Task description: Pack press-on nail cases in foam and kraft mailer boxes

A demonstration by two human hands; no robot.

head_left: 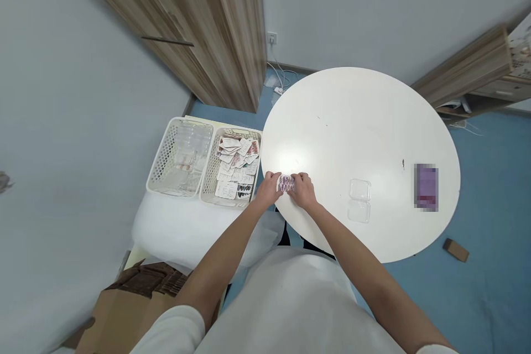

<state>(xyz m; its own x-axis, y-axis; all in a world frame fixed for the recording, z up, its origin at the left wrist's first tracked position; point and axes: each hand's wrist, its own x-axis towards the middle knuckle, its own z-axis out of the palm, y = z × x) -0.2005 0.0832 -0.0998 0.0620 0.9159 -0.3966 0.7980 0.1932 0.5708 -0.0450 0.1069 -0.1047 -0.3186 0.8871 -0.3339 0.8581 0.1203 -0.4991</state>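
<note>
Near the left edge of the white round table point(357, 121), my left hand point(267, 190) and my right hand point(304, 191) grip a small card of false nails point(286, 183) between them. Its nails are shiny and purple-pink, set in rows. Fingers of both hands are closed on the card's opposite sides. To the right of my right hand, a clear plastic case point(359, 211) lies unfolded on the table, its two halves side by side.
Left of the table stand two white baskets, one with clear plastic cases point(193, 141), the other with many nail cards point(236, 160). White wrapping point(178, 221) lies before them. A blurred purple item point(426, 187) is at the table's right. Below left is a cardboard box point(120, 315).
</note>
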